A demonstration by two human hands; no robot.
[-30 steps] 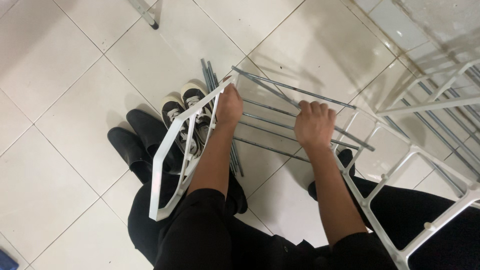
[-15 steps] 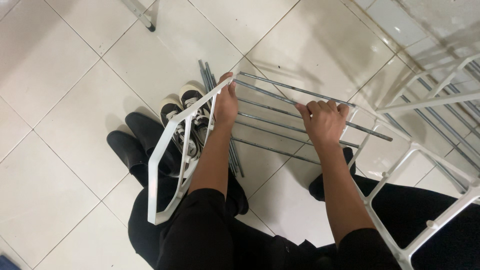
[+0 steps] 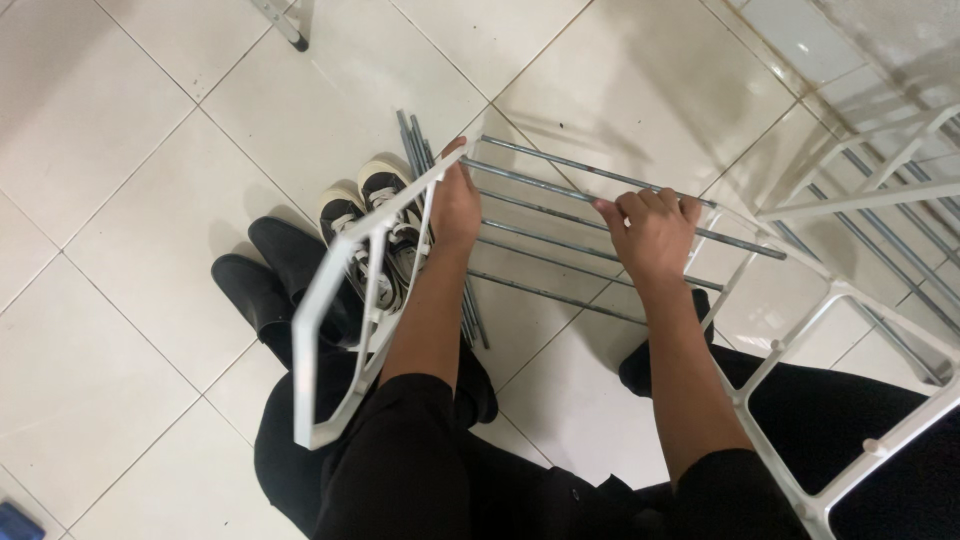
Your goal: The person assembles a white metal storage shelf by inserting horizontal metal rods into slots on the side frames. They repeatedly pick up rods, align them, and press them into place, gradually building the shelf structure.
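Note:
My left hand [image 3: 455, 205] grips the top corner of a white plastic side frame [image 3: 330, 330] that stands tilted over my left knee. My right hand [image 3: 655, 232] is closed around a grey metal rod [image 3: 560, 193] whose left end meets that frame at my left thumb. Several more grey rods [image 3: 560, 255] run parallel between this frame and a second white side frame [image 3: 790, 400] that lies across my right leg. My forearms and black-clad legs fill the lower middle.
A pair of black-and-white sneakers [image 3: 375, 225] and a pair of black shoes [image 3: 265, 285] sit on the white tiled floor at left. Loose grey rods [image 3: 410, 140] lie behind the sneakers. Another white rack [image 3: 870, 195] stands at right. A grey leg [image 3: 285, 25] shows at top.
My right hand has slid to the right along the rod and a little upward. The left frame has tilted slightly; my left hand stays on its corner.

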